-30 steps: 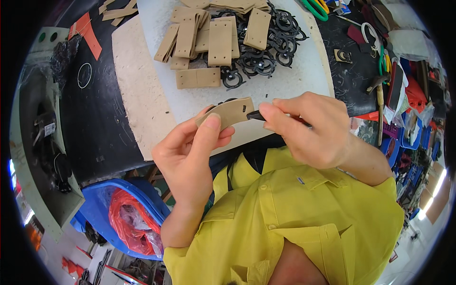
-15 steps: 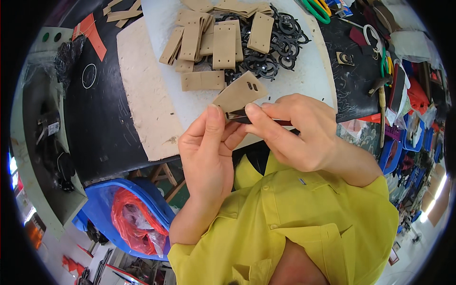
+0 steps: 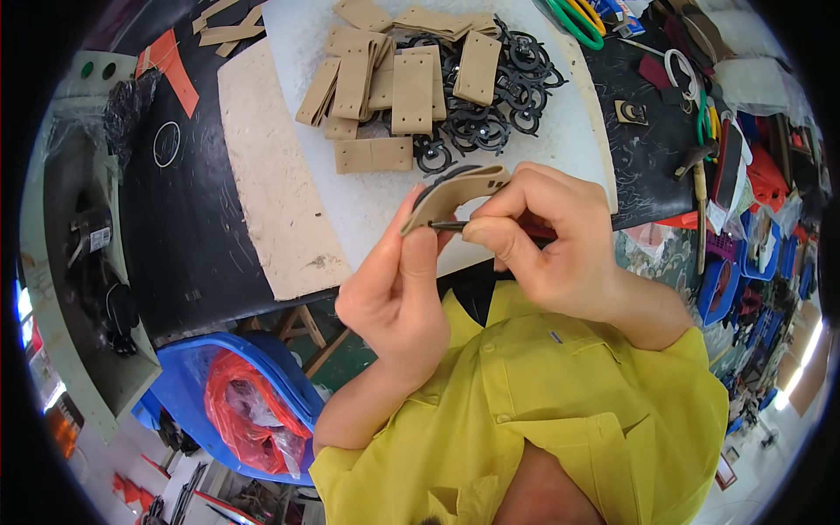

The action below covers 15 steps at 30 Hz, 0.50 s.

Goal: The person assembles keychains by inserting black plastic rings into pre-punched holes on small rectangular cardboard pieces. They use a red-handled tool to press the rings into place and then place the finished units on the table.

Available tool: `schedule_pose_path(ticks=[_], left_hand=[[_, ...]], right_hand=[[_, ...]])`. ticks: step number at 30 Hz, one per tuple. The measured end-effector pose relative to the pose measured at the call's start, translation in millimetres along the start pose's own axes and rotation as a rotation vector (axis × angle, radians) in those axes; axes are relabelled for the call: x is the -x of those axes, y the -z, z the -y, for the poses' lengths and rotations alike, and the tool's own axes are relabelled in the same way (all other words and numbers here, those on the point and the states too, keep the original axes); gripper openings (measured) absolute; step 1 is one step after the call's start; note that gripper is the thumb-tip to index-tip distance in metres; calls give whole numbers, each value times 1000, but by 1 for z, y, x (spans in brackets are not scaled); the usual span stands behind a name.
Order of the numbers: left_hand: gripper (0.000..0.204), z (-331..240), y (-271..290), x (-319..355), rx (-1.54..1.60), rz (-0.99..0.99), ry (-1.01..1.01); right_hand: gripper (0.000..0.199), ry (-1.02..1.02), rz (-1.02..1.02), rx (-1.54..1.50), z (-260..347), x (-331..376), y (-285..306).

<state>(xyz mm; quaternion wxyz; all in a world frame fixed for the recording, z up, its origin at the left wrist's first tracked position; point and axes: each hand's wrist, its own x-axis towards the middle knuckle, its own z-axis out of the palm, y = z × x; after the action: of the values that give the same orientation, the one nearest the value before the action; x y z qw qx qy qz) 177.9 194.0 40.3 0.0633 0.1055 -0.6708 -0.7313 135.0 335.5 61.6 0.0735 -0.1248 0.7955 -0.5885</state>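
My left hand (image 3: pixel 398 293) pinches one end of a bent beige strap (image 3: pixel 457 191) between thumb and fingers. Small slots show near the strap's far end, and a black curved piece lies along its outer side. A thin dark pointed tool (image 3: pixel 451 225) is gripped in my right hand (image 3: pixel 564 245), its tip at the strap close to my left thumb. The rest of that tool is mostly hidden by my fingers, so its kind is unclear. Beyond my hands, several beige straps with punched holes (image 3: pixel 413 96) are heaped beside black ring-shaped parts (image 3: pixel 525 83).
A white board (image 3: pixel 328 197) lies over a beige board (image 3: pixel 262 175) on the black table (image 3: pixel 175 254). A hammer (image 3: pixel 697 162) is at the right edge. A blue bin (image 3: pixel 302 385) with red plastic stands below left. A grey metal housing (image 3: pixel 66 289) stands at left.
The strap has gone from nearly flat to bent, and a black curved piece now shows on it. Both hands have shifted slightly, with the tool's tip now against the strap's near end.
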Motion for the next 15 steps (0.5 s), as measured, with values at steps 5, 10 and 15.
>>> schedule_pose_path(ticks=[5,10,15], left_hand=[[22,13,-10,-2,-153,-65,-252],[19,20,-14,-11,-240,-37,-291],[24,5,-42,-46,-577,235,-622]], right_hand=[[15,-443,181,-376,-3,0,14],[29,-79,-17,-22,-11,15,38],[20,-250,-479,43,-42,8,86]])
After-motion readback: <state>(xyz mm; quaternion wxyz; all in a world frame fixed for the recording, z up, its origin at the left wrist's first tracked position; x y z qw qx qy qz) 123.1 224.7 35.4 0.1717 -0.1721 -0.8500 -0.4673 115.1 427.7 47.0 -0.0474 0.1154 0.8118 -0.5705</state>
